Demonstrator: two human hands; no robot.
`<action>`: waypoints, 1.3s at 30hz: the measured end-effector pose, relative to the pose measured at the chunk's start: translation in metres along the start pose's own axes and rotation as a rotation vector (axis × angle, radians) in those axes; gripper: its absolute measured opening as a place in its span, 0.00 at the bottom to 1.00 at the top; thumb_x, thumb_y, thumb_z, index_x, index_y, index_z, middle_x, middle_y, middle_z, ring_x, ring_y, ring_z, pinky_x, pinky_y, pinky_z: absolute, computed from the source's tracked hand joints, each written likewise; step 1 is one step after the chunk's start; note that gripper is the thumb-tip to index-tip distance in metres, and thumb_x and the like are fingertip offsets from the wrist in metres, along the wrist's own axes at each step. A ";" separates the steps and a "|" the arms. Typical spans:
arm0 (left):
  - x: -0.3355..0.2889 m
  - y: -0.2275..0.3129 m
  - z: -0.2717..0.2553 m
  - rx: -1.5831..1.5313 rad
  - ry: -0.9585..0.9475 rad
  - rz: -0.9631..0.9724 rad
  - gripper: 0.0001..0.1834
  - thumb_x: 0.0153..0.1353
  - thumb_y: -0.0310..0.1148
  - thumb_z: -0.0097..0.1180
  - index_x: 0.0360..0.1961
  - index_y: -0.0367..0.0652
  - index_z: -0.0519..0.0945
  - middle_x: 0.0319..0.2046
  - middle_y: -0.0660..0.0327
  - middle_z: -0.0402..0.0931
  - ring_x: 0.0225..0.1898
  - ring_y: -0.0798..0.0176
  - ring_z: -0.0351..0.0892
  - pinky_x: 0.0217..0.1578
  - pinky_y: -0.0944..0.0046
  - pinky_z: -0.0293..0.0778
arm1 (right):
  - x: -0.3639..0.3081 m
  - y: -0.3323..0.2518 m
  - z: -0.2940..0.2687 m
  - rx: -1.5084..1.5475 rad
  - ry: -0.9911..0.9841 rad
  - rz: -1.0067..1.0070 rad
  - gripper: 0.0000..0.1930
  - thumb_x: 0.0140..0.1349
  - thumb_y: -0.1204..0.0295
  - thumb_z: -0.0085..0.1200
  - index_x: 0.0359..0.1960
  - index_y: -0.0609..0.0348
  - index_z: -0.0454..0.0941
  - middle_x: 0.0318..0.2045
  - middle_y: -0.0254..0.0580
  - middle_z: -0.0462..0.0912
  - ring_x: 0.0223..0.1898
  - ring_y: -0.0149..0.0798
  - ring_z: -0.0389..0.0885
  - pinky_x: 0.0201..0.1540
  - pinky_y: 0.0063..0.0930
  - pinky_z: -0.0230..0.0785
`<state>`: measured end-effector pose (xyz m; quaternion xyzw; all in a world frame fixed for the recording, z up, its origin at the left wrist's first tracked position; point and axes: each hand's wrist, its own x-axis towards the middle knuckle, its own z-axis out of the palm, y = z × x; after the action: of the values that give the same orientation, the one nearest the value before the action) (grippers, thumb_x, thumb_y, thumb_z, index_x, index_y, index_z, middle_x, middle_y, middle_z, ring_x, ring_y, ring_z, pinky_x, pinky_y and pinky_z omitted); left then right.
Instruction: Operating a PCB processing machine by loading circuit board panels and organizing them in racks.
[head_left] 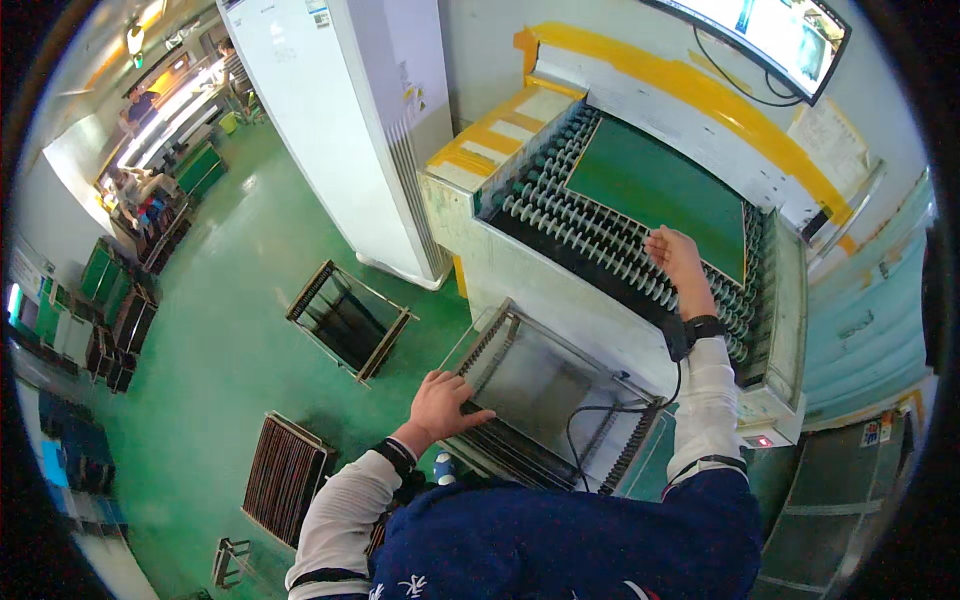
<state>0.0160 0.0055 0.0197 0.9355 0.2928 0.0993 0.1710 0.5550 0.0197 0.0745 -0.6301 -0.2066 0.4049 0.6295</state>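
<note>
Left hand (440, 403): fingers spread, resting on the near rim of a slotted metal rack (545, 395); grasps nothing.
Rack: looks empty; no board loaded yet.
Right hand (672, 250): reaching out, fingertips on the near edge of the green board (660, 190); firm grip cannot be told.
Board: lies flat on the roller conveyor (590, 235), not lifted yet.
Signs: yellow tape bands (700, 95) line the machine; pale paper sheet (835, 140) on far wall.
</note>
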 end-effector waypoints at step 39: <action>-0.018 -0.017 0.007 -0.059 0.095 0.069 0.32 0.54 0.65 0.58 0.37 0.43 0.81 0.40 0.56 0.78 0.52 0.51 0.73 0.66 0.46 0.57 | -0.318 0.205 0.092 -1.110 -0.486 -0.169 0.13 0.59 0.66 0.61 0.38 0.64 0.82 0.28 0.54 0.83 0.29 0.45 0.81 0.35 0.39 0.70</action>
<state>-0.0051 0.0061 0.0051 0.9338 0.2649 0.1580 0.1811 0.2468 -0.1928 -0.0323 -0.7350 -0.5737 0.3178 0.1719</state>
